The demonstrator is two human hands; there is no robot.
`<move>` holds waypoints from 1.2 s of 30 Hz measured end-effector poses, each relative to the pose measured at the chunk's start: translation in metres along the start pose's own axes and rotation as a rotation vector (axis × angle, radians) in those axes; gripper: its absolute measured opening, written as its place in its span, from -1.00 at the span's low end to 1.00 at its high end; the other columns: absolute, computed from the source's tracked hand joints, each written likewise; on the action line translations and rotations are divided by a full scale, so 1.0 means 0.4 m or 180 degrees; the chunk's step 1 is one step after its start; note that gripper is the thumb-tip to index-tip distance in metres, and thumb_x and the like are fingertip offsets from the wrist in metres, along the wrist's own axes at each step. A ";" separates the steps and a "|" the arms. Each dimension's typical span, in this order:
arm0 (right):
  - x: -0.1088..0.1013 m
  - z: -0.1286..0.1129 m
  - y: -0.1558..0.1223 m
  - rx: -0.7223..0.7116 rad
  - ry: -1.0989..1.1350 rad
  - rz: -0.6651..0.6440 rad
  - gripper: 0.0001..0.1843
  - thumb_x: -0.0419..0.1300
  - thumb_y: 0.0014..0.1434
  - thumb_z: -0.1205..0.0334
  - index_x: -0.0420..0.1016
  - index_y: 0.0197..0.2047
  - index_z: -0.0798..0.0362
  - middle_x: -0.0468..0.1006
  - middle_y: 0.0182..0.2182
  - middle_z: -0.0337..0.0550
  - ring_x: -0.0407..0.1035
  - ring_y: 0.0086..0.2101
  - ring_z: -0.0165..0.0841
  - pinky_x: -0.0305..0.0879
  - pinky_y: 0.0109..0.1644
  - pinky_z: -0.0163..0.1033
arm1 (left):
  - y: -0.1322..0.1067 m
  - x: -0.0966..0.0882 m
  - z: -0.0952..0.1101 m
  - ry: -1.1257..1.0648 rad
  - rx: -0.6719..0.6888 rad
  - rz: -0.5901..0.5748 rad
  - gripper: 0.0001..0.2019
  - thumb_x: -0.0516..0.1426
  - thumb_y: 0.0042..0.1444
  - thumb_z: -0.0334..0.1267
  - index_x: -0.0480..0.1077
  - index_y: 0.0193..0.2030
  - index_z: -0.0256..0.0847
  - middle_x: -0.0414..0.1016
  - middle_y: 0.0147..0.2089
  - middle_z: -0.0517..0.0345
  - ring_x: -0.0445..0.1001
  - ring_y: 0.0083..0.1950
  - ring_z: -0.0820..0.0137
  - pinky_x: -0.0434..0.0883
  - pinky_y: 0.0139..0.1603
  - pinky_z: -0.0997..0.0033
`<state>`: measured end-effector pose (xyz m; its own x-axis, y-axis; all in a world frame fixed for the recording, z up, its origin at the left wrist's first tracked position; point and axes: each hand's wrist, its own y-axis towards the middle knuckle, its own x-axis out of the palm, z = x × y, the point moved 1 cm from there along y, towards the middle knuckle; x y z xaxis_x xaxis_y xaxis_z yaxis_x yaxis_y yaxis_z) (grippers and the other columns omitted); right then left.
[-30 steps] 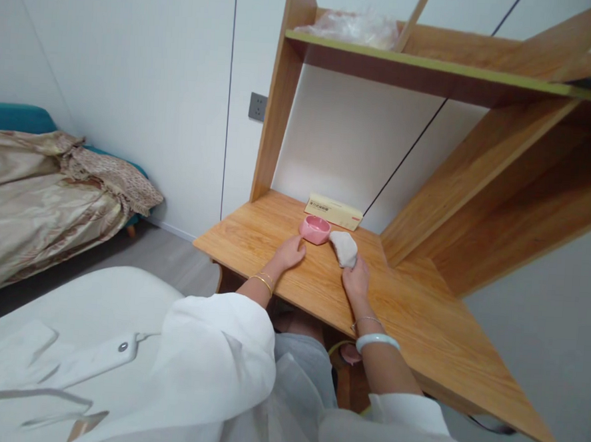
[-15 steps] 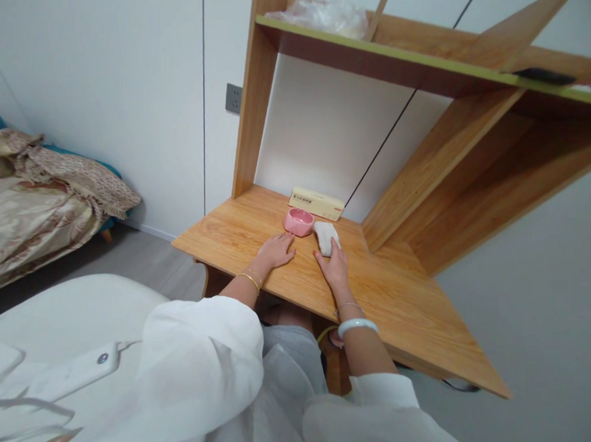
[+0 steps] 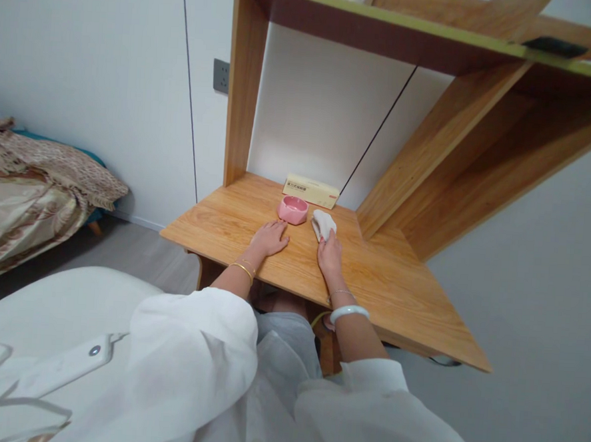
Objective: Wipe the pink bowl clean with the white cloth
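Observation:
My right hand [image 3: 330, 253] pinches the near end of a folded white cloth [image 3: 324, 224], with thumb and fingers closed on its edge. The cloth's far part rests on or just above the wooden desk [image 3: 391, 287]; I cannot tell which. Palm down on the desk, my left hand [image 3: 270, 238] lies with its fingers stretched out and holds nothing. Its fingertips are close to a pink faceted bowl [image 3: 293, 211], which stands upright to the left of the cloth. Behind the bowl is a long cream box [image 3: 311, 190] with dark printing.
A wooden shelf [image 3: 388, 16] spans above the desk, with a slanted upright panel [image 3: 440, 150] at the right. A white seat [image 3: 85, 301] bearing a white device [image 3: 66, 367] is at lower left. Farther left is a bed [image 3: 36, 198].
My right thumb and fingers have closed on the cloth's near edge, and the cloth has changed shape slightly. The left hand stays flat. The whole view has shifted.

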<state>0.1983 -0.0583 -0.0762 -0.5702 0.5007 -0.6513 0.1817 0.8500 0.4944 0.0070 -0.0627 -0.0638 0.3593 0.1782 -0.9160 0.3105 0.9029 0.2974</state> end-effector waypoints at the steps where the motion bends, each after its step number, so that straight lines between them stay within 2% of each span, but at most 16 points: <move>1: -0.002 0.001 0.002 0.0075 0.0047 0.0042 -0.47 -0.15 0.14 0.21 0.08 0.14 0.30 0.35 -0.02 0.25 0.25 -0.06 -0.13 0.10 0.03 -0.01 | -0.001 -0.001 0.000 0.0009 -0.0005 0.0005 -0.51 -0.11 0.13 -0.09 0.11 0.16 -0.29 0.17 0.22 -0.04 0.11 0.23 0.27 0.04 0.23 0.27; 4: -0.016 0.009 0.005 0.0354 0.0200 0.0234 -0.48 -0.21 0.14 0.20 0.12 0.11 0.31 0.41 -0.11 0.24 0.32 -0.15 -0.14 0.19 -0.07 -0.04 | -0.002 -0.004 0.001 0.0021 -0.0002 0.0021 -0.51 -0.12 0.13 -0.10 0.11 0.15 -0.30 0.18 0.21 -0.04 0.13 0.22 0.27 0.05 0.23 0.28; 6: -0.030 0.016 0.005 0.0546 0.0298 0.0434 -0.49 -0.23 0.14 0.20 0.14 0.08 0.30 0.41 -0.11 0.23 0.32 -0.14 -0.15 0.20 -0.08 -0.06 | -0.003 -0.006 0.001 0.0018 -0.0002 0.0040 -0.51 -0.12 0.13 -0.10 0.12 0.15 -0.32 0.19 0.21 -0.06 0.15 0.21 0.27 0.05 0.22 0.28; 12: -0.061 0.031 0.000 0.0917 0.0569 0.1025 -0.50 -0.27 0.11 0.30 0.09 0.09 0.27 0.32 0.00 0.18 0.22 0.00 -0.23 0.14 0.03 -0.11 | -0.006 -0.014 0.003 0.0003 -0.0025 0.0146 -0.52 -0.10 0.13 -0.13 0.12 0.14 -0.35 0.23 0.18 -0.10 0.18 0.19 0.28 0.09 0.20 0.32; 20: -0.071 0.031 -0.007 0.1232 0.0599 0.1562 -0.47 -0.13 -0.04 0.44 0.11 0.07 0.19 0.24 0.04 0.11 0.10 0.08 -0.23 -0.02 0.16 -0.05 | -0.010 -0.021 0.008 -0.0026 -0.0020 0.0168 -0.53 -0.09 0.13 -0.14 0.14 0.14 -0.36 0.23 0.18 -0.10 0.19 0.19 0.28 0.13 0.18 0.33; 25: -0.069 0.034 -0.006 0.1387 0.0556 0.1706 -0.45 0.00 -0.02 0.29 0.07 0.08 0.22 0.26 0.01 0.14 0.17 0.02 -0.18 0.03 0.13 -0.05 | -0.010 -0.021 0.008 -0.0050 -0.0023 0.0168 -0.52 -0.08 0.12 -0.12 0.14 0.13 -0.35 0.23 0.18 -0.12 0.19 0.19 0.25 0.13 0.17 0.31; 30: -0.065 0.033 -0.003 0.1426 0.0483 0.1757 -0.25 0.13 -0.04 0.10 -0.04 0.13 0.29 0.28 -0.04 0.20 0.20 -0.02 -0.15 0.08 0.09 -0.05 | -0.010 -0.020 0.007 -0.0047 -0.0037 0.0166 -0.54 -0.08 0.12 -0.11 0.16 0.11 -0.31 0.24 0.18 -0.07 0.21 0.18 0.26 0.13 0.17 0.31; 36: -0.057 0.043 -0.005 0.1231 0.0309 0.1606 -0.27 0.23 -0.14 0.16 0.09 0.08 0.21 0.24 -0.02 0.16 0.17 -0.01 -0.14 0.09 0.08 -0.10 | -0.007 -0.017 0.006 -0.0048 -0.0032 0.0140 -0.53 -0.08 0.11 -0.11 0.16 0.12 -0.30 0.23 0.19 -0.07 0.20 0.18 0.25 0.13 0.17 0.30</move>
<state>0.2246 -0.0687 -0.0722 -0.4058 0.8528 -0.3288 0.7120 0.5205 0.4712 0.0058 -0.0674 -0.0577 0.3856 0.2118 -0.8980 0.2854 0.8982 0.3344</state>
